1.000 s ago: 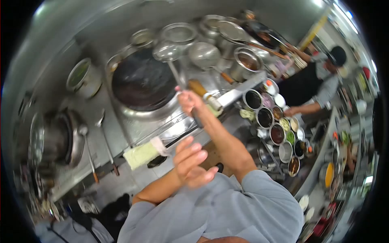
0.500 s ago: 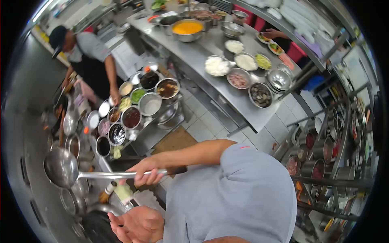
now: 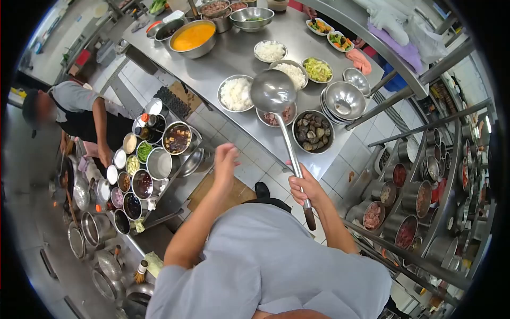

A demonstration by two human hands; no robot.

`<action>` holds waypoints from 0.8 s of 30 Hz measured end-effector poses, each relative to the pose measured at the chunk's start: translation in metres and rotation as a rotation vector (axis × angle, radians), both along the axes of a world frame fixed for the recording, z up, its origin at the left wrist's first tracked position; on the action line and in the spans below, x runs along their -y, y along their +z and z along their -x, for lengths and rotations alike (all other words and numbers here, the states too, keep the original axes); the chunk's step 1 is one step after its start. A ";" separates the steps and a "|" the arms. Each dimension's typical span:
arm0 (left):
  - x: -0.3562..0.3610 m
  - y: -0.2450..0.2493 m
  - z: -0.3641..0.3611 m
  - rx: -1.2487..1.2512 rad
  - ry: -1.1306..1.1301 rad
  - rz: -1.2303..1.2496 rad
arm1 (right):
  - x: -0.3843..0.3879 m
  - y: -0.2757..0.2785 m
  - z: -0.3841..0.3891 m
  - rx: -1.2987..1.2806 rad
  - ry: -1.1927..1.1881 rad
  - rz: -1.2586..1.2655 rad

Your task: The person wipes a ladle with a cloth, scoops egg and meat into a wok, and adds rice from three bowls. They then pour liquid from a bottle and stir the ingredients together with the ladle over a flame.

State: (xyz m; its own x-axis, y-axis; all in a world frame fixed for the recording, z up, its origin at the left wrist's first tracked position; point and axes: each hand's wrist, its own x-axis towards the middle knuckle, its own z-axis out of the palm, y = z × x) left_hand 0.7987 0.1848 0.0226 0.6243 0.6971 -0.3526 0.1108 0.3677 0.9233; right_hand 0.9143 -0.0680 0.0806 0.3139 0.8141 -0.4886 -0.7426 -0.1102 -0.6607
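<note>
My right hand [image 3: 307, 187] is wrapped round the handle of a long steel ladle [image 3: 273, 93], near its dark end. The ladle's head is over the prep table, covering parts of the bowls there. Beneath it is a bowl of chopped pinkish meat [image 3: 272, 117], partly hidden. A bowl of clams [image 3: 313, 132] stands just right of the handle, and a bowl of white rice [image 3: 236, 93] is left of the ladle's head. My left hand [image 3: 227, 161] is raised over the floor in front of my body, fingers loosely extended, holding nothing.
A steel table [image 3: 212, 69] carries a bowl of orange liquid [image 3: 193, 38], shredded greens [image 3: 317, 70] and stacked steel bowls [image 3: 344, 101]. At left, a co-worker [image 3: 79, 114] stands by a trolley of sauce pots [image 3: 142, 183]. A shelf rack with pots [image 3: 417, 196] is at right.
I have turned from the cooking range toward the prep table. The ladle in my right hand has swung from the left to above the bowls. My left hand has risen away from the range.
</note>
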 end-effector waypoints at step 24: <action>-0.133 0.010 -0.065 -0.047 -0.456 0.414 | -0.193 0.085 -0.088 -0.022 -0.062 -0.196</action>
State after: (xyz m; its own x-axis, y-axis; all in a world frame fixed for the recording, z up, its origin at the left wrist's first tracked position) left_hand 0.8637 0.3174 0.0330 0.8044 0.1630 -0.5713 0.3787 0.6002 0.7045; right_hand 1.0022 0.1251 0.1653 0.3573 0.8739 -0.3295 -0.7582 0.0653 -0.6488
